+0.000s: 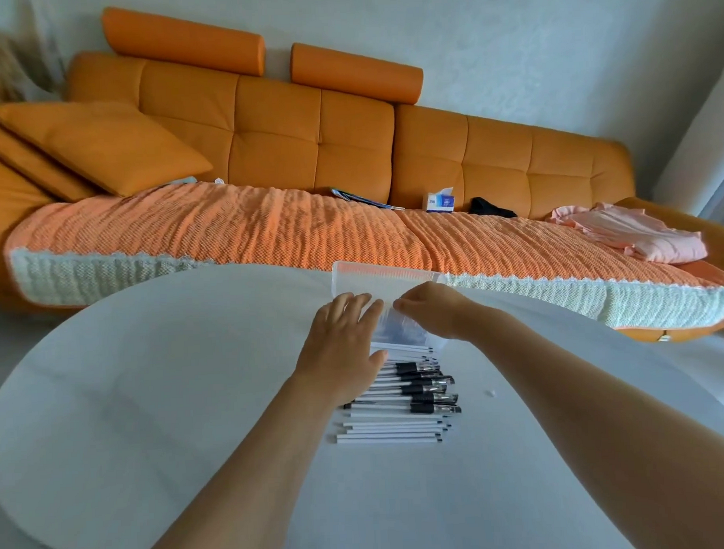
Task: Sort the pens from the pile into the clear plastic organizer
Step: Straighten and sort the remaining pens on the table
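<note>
Left hand [346, 344] flat against the clear organizer [399, 332] — right hand [431, 313] pinching its edge.

Single head-worn wide view, forward and down, close over the table [130, 385].

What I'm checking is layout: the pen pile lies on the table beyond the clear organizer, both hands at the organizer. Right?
No: the head view shows the pen pile nearer the person than the clear organizer, on the table, left hand and right hand at it.
</note>
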Demonstrator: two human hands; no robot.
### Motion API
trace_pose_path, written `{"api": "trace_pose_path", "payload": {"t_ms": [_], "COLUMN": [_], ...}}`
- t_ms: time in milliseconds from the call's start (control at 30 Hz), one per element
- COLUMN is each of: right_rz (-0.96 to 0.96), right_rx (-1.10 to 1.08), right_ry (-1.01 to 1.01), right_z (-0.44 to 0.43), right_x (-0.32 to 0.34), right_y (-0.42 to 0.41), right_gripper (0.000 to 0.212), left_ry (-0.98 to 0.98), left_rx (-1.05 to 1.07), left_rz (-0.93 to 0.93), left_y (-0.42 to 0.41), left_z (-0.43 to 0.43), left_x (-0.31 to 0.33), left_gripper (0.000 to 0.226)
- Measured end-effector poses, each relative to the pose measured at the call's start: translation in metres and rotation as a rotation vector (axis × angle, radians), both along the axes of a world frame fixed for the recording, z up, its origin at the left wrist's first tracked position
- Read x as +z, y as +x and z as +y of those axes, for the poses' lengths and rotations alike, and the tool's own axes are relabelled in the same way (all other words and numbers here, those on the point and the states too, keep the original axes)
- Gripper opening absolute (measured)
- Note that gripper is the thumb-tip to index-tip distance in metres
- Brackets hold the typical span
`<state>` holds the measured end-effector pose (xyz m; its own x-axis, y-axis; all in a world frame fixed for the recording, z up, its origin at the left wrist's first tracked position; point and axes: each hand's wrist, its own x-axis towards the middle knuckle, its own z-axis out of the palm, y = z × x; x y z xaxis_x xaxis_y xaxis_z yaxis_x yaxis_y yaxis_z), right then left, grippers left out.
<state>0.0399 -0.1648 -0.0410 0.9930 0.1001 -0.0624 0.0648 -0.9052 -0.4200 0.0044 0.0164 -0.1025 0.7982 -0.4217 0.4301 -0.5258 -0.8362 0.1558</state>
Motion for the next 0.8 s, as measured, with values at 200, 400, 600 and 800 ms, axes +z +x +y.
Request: {"api": "trace_pose_path", "payload": {"t_ms": [200, 400, 600, 800], "right_rz": [-0.346, -0.367, -0.163, -0.099], "right_rx": [0.076, 0.011, -0.102, -0.19], "right_ry": [0.016, -0.049, -0.108, -0.126], "right_z": [-0.019, -0.054, -0.092, -0.101], "right_x": [0.006, -0.014, -0.035, -0.048], "right_y": [-0.029, -0.076, -0.11, -0.116], "right_gripper": [0.028, 0.025, 0.02, 0.015], "left_ry": [-0.109, -0.178, -0.146, -0.041], "left_rx": [-0.093, -0.226, -0.233, -0.207], "left_rz": [-0.074, 0.019, 0.228, 0.29], "left_y": [-0.012, -0.032, -0.051, -0.058], "left_z": [-0.007, -0.021, -0.034, -0.038], "left_x": [0.008, 0.014, 0.008, 0.0], "left_gripper": [0.056, 0.028, 0.006, 0.006]}}
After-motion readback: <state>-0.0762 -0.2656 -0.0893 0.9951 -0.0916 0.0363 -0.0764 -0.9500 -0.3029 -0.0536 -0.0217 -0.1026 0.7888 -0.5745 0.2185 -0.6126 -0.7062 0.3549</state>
